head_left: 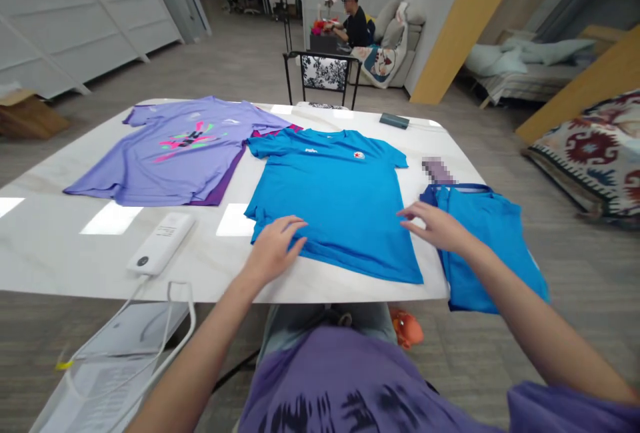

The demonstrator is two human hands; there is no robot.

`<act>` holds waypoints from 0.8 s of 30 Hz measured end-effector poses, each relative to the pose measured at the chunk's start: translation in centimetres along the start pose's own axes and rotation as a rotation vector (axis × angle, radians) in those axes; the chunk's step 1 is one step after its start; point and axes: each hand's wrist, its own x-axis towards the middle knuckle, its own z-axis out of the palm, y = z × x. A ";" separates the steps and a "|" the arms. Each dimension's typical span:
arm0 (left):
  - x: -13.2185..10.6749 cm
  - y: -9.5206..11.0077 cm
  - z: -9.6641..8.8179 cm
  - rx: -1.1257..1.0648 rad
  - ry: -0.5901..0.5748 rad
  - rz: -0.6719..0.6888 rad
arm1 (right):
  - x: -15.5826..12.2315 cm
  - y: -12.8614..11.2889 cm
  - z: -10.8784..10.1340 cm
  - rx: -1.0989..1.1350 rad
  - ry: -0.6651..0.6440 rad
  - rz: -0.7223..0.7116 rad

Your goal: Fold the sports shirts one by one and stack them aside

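Observation:
A bright blue T-shirt (340,193) lies spread flat, front up, on the white marble table (60,233). My left hand (274,249) rests on its lower left hem with the fingers stretched out flat. My right hand (435,225) lies open at the shirt's right edge, fingers pointing left, touching the fabric. Under my right forearm a second blue garment (493,246) hangs over the table's right edge.
A lilac T-shirt (170,153) with a pink print lies over a purple one at the table's left. A white power bank (161,243) with cables sits near the front edge. A dark case (394,120) lies at the far edge, a chair (323,73) stands behind, and a person sits farther back.

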 end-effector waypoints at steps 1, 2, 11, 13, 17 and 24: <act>-1.4 -2.6 -0.7 0.054 0.012 -0.029 | -2.4 -2.0 1.6 0.004 -0.023 -0.012; -2.8 -4.8 -1.3 0.108 0.027 -0.068 | -4.6 -3.7 3.1 0.000 -0.031 -0.021; -9.9 -8.7 -2.5 0.150 0.160 -0.256 | -14.0 -7.7 8.9 -0.091 0.219 0.146; -10.9 -8.4 -2.2 0.143 0.185 -0.267 | -14.9 -7.9 9.2 -0.089 0.243 0.173; -13.7 -8.2 -2.0 0.207 0.224 -0.319 | -16.4 -8.2 9.9 -0.057 0.275 0.212; -15.7 -8.4 -2.0 0.104 0.263 -0.391 | -17.2 -8.1 10.8 0.022 0.370 0.280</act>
